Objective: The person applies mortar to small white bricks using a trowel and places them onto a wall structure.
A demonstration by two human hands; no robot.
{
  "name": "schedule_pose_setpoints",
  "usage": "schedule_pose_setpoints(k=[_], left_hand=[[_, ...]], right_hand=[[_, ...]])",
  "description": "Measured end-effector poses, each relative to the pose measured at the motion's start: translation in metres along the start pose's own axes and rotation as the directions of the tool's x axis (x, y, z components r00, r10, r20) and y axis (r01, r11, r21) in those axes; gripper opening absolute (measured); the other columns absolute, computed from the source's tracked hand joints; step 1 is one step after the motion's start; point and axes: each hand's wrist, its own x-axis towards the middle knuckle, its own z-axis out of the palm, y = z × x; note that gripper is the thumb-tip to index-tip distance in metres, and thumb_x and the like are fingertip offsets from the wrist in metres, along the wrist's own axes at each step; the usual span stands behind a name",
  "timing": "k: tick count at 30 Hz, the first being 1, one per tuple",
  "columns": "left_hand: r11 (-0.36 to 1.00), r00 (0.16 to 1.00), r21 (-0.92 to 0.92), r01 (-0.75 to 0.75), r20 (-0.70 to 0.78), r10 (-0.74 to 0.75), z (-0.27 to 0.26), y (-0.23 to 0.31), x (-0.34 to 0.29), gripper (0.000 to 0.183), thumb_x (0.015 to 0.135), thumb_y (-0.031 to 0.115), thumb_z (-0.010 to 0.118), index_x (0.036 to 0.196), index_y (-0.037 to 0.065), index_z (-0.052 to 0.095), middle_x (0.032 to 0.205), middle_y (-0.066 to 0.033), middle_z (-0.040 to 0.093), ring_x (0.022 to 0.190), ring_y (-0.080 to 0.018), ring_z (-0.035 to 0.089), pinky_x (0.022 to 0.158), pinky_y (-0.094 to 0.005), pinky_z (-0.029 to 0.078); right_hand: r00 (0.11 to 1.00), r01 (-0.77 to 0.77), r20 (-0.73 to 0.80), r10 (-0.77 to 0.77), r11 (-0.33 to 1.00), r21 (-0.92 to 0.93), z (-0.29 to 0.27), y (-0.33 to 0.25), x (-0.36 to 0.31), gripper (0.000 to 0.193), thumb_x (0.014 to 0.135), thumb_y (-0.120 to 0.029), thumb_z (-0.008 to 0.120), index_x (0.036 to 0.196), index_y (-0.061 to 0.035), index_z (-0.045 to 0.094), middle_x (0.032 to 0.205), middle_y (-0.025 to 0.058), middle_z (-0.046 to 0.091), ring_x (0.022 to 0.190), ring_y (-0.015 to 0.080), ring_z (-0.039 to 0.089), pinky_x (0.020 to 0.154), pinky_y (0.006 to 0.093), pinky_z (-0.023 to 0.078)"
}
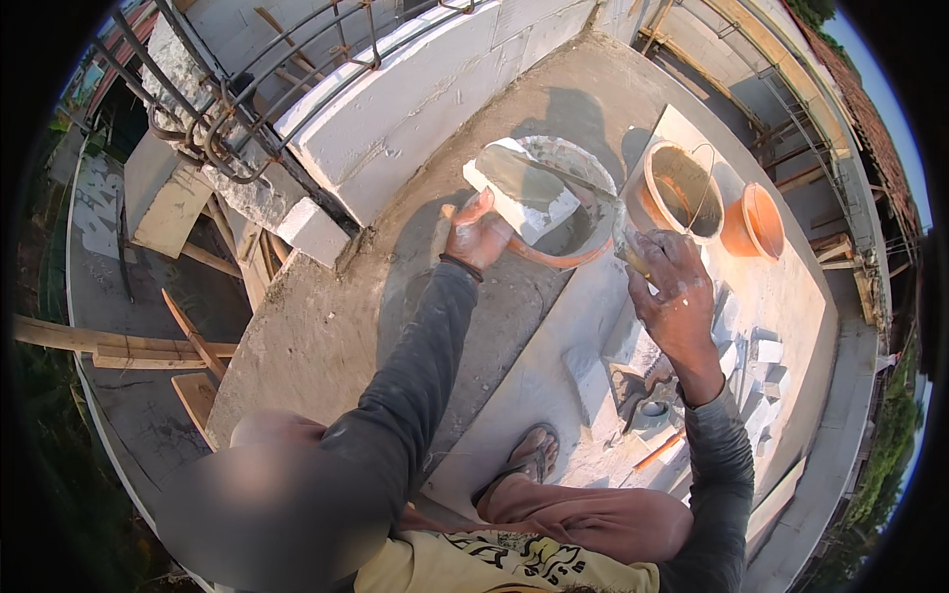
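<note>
A white block piece (pixel 509 212) with wet grey mortar spread over its top is tilted over the near-left rim of a round bucket (pixel 561 259). My left hand (pixel 476 235) is closed on the block's near end. More grey mortar shows inside the bucket. My right hand (pixel 677 292), dusty with dried mortar, grips a trowel (pixel 620 225) at the bucket's right rim. Its thin blade reaches left across the bucket toward the mortar on the block. The trowel's handle is mostly hidden by my fingers.
Two orange buckets (pixel 682 193) stand right of the mortar bucket. White block offcuts (pixel 590 381), a dark-handled tool (pixel 628 390) and an orange stick (pixel 659 450) lie on the board by my foot. A block wall (pixel 395 128) and bare rebar (pixel 232 119) border the left.
</note>
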Motion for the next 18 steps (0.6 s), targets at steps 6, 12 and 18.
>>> schedule_pose_setpoints(k=[6, 12, 18], left_hand=[[1.000, 0.999, 0.019, -0.019, 0.043, 0.018, -0.009, 0.000, 0.002, 0.070, 0.083, 0.016, 0.073, 0.142, 0.000, 0.039, 0.138, -0.0101, 0.050, 0.130, -0.0258, 0.045, 0.114, -0.0426, 0.031], [1.000, 0.995, -0.020, 0.012, 0.095, -0.010, -0.017, -0.007, 0.004, 0.072, 0.080, 0.009, 0.074, 0.142, 0.004, 0.038, 0.133, -0.0093, 0.053, 0.124, -0.0236, 0.050, 0.110, -0.0411, 0.035], [1.000, 0.996, -0.007, 0.006, 0.089, -0.005, -0.015, -0.002, -0.002, 0.073, 0.078, 0.007, 0.073, 0.142, 0.003, 0.038, 0.130, -0.0092, 0.054, 0.123, -0.0236, 0.051, 0.110, -0.0430, 0.035]], right_hand=[[0.997, 0.020, 0.072, -0.012, 0.994, -0.106, -0.002, -0.014, 0.009, 0.045, 0.073, -0.001, 0.066, 0.118, -0.0078, 0.067, 0.104, 0.0097, 0.060, 0.094, 0.0306, 0.058, 0.080, 0.0415, 0.050], [0.998, 0.006, 0.068, 0.004, 0.989, -0.150, 0.000, -0.031, 0.027, 0.044, 0.072, -0.001, 0.066, 0.115, -0.0064, 0.067, 0.103, 0.0107, 0.061, 0.094, 0.0315, 0.059, 0.080, 0.0409, 0.050], [0.999, -0.011, 0.042, 0.017, 0.992, -0.129, 0.003, -0.038, 0.030, 0.040, 0.073, -0.002, 0.066, 0.112, -0.0067, 0.068, 0.103, 0.0106, 0.060, 0.092, 0.0317, 0.059, 0.077, 0.0417, 0.051]])
